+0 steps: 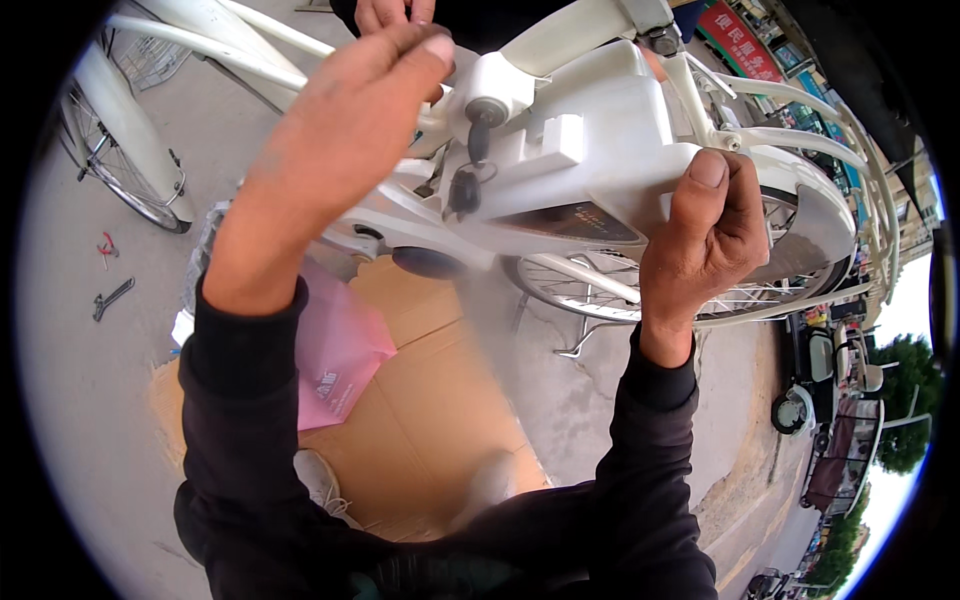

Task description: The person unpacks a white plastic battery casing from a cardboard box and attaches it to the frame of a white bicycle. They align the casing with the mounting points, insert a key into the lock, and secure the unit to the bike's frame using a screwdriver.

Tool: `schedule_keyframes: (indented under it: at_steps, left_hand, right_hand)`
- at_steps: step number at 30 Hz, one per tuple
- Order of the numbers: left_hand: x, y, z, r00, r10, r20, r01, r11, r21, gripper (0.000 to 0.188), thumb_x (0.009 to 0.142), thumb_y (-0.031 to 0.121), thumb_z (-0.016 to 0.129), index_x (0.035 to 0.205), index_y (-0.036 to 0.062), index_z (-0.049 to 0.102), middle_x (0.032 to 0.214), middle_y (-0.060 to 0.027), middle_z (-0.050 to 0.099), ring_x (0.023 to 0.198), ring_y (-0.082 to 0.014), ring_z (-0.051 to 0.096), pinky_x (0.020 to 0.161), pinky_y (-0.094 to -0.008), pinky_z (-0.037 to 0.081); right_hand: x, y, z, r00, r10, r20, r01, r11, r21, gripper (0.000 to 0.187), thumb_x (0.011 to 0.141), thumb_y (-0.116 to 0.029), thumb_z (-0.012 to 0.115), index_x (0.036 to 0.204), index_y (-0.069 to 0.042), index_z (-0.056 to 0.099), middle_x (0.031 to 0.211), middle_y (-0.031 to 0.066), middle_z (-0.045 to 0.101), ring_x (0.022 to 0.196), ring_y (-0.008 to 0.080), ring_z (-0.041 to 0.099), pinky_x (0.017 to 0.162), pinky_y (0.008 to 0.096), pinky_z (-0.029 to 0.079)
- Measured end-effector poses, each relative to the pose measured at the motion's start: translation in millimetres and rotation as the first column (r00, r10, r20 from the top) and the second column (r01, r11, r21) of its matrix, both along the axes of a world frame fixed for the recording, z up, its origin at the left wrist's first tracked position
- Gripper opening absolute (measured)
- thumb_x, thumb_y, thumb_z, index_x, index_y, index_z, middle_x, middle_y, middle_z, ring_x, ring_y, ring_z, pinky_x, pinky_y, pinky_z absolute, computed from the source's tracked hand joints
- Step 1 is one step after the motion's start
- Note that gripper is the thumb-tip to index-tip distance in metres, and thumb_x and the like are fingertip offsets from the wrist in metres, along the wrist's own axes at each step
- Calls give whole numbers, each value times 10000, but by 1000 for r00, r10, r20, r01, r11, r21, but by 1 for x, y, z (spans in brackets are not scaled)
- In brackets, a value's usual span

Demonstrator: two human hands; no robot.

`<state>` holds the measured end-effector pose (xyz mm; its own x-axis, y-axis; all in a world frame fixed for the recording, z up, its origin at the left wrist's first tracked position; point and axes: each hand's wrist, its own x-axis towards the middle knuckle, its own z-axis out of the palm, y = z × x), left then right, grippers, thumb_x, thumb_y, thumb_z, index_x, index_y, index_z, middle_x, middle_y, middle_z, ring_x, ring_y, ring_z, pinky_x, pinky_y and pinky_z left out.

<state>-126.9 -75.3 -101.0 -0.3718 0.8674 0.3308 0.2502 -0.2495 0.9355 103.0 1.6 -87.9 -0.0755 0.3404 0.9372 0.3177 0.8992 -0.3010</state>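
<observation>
Both hands work a white battery case point(600, 150) on an electric bicycle's frame point(600, 30): right hand point(705, 235) clamped on its rear edge, left hand point(340, 130) loosely curled near the keyed lock point(480, 115). One slip could drop it onto the cardboard point(420, 400).

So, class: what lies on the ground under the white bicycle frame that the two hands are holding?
Under the white bicycle frame lie flattened brown cardboard and a pink plastic bag on grey pavement. The left forearm and dark sleeves cover part of both.
</observation>
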Motion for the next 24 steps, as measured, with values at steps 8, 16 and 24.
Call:
schedule_keyframes:
  at_steps: [8, 16, 24]
  left_hand:
    - [-29, -42, 53, 985, -53, -165, 85, 977, 193, 381, 1012, 146, 478, 1223, -144, 607, 853, -98, 663, 762, -159, 642, 711, -278, 514]
    - [-106, -19, 34, 761, -108, -639, 227, 968, 107, 268, 939, 84, 538, 1090, -71, 697, 915, -164, 732, 868, -244, 705, 790, -333, 546]
    - [-107, -7, 6, 745, -202, -636, 278, 960, 21, 338, 883, 125, 668, 1187, -23, 672, 1045, -223, 701, 959, -334, 696, 857, -380, 550]
  right_hand:
    - [18, -11, -5, 993, -94, 77, 102, 990, -101, 376, 1034, -310, 549, 831, 2, 606, 643, -37, 488, 607, 43, 402, 548, 215, 290]
    - [19, -6, -5, 990, -86, 112, 93, 994, -58, 393, 1081, -342, 505, 881, -14, 586, 650, -75, 399, 611, 27, 332, 535, 230, 228]
    - [16, -8, -5, 988, -147, 54, 151, 985, -80, 463, 1083, -444, 475, 797, -82, 511, 698, -72, 391, 638, 39, 327, 556, 249, 235]
